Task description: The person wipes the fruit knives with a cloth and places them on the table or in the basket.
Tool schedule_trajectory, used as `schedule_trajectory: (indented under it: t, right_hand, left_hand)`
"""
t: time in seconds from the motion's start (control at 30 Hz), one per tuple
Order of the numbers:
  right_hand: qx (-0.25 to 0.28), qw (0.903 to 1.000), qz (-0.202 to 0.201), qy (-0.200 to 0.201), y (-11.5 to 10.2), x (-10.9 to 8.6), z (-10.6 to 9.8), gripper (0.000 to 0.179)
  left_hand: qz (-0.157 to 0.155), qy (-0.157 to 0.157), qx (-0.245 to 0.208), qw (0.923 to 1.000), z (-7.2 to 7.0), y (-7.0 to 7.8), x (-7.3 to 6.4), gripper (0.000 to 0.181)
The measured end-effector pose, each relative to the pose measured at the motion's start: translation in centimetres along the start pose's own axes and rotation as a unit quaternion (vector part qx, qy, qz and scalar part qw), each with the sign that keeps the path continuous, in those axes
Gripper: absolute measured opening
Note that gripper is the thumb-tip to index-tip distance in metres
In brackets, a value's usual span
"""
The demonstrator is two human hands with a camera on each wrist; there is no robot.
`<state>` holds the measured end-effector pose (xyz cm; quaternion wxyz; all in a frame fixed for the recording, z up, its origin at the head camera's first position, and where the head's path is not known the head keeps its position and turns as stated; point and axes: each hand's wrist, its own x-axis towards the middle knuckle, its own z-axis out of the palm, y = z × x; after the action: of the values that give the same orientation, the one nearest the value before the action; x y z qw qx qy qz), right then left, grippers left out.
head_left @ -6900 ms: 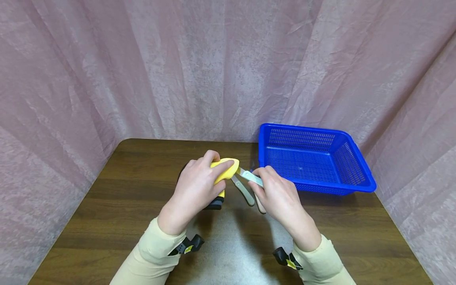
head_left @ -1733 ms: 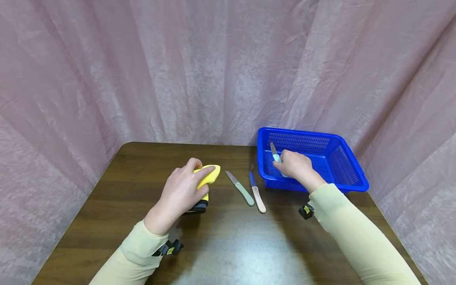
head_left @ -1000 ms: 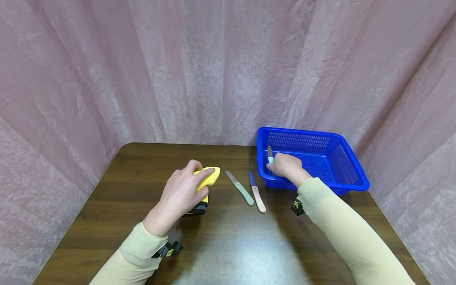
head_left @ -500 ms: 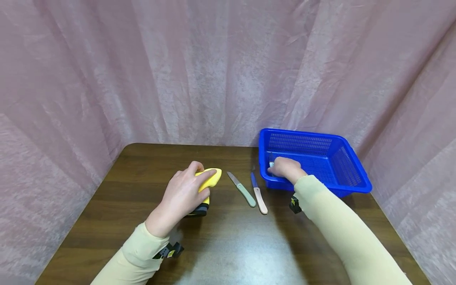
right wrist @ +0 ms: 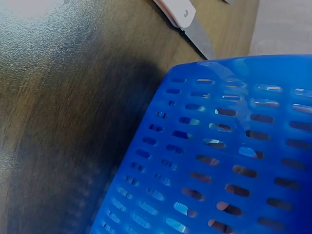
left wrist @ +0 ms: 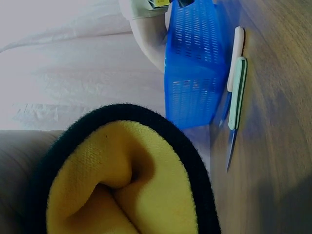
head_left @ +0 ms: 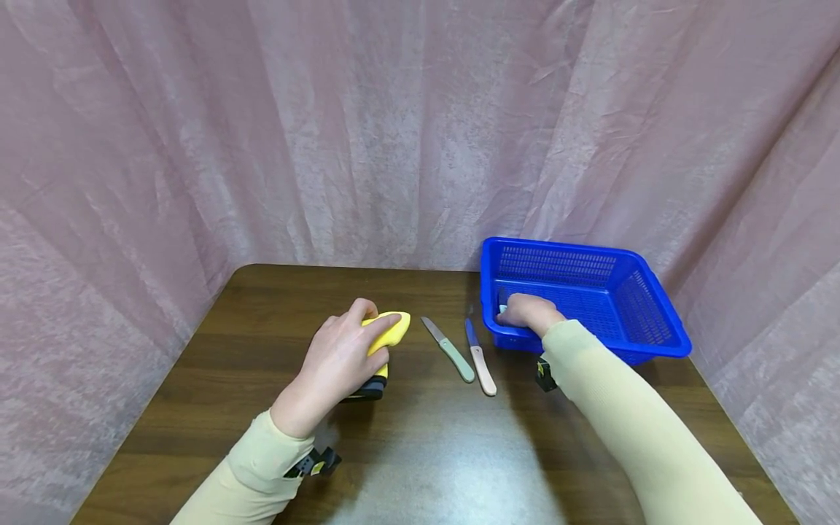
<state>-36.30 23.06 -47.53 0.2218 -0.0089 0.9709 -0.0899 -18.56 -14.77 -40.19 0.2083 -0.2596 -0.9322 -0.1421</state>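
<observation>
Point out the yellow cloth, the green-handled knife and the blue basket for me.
Yellow cloth (head_left: 394, 333): head view, on the part poking out past the fingers.
Green-handled knife (head_left: 454, 356): head view, on its handle.
Blue basket (head_left: 564, 246): head view, on its far rim.

Pale pink curtains (head_left: 420, 131) surround a brown wood-grain table (head_left: 216, 350), glare shining.

Glare on tabletop (head_left: 446, 467), soft shadows, left wrist view seemingly hazy

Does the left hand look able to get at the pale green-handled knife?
Probably not immediately: the left hand is near, but grips yellow fabric with black trim; nothing else visibly blocks the knife.
</observation>
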Motion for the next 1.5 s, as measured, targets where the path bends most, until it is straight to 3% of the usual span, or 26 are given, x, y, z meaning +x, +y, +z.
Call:
schedule_trajectory:
  t: [0.23, 0.3, 0.47, 0.57, 1.0, 1.1, 1.33, 1.5]
  right_hand:
    - [0.018, 0.9997, 0.011, -0.011, -2.6, -4.6, -2.3, 0.036]
    - [0.011, 0.9998, 0.013, -0.011, -1.8, -2.7, -1.6, 0.035]
    - [0.003, 0.9993, 0.000, -0.038, 2.0, 4.8, 1.2, 0.040]
    - [0.002, 0.9987, -0.004, -0.051, 3.1, 6.9, 2.0, 0.043]
    - [-0.007, 0.9992, 0.008, -0.039, 2.8, 5.9, 1.9, 0.045]
    - [-0.004, 0.9994, 0.009, -0.032, 2.3, 4.4, 1.7, 0.050]
    - [-0.008, 1.0000, 0.002, 0.001, -0.5, -2.4, -1.5, 0.052]
    - [0.005, 0.9966, -0.007, 0.082, -2.9, -7.6, -3.8, 0.062]
  left_hand:
    - [-0.001, 0.001, 0.003, 1.0000, -0.1, -0.1, 0.1, 0.054]
    - [-0.001, 0.000, 0.003, 1.0000, -0.1, -0.1, 0.1, 0.054]
    - [-0.003, -0.005, 0.003, 1.0000, -0.1, -0.2, 0.0, 0.054]
    - [-0.005, -0.007, 0.002, 1.0000, 0.0, -0.2, -0.1, 0.054]
    - [-0.004, -0.007, 0.002, 1.0000, 0.1, -0.3, -0.3, 0.054]
    - [-0.004, -0.010, 0.003, 0.9999, 0.1, -0.2, -0.3, 0.054]
    - [0.002, -0.003, 0.002, 1.0000, 0.2, -0.2, -0.3, 0.053]
    - [-0.002, -0.011, 0.002, 0.9999, 0.0, -0.1, -0.2, 0.053]
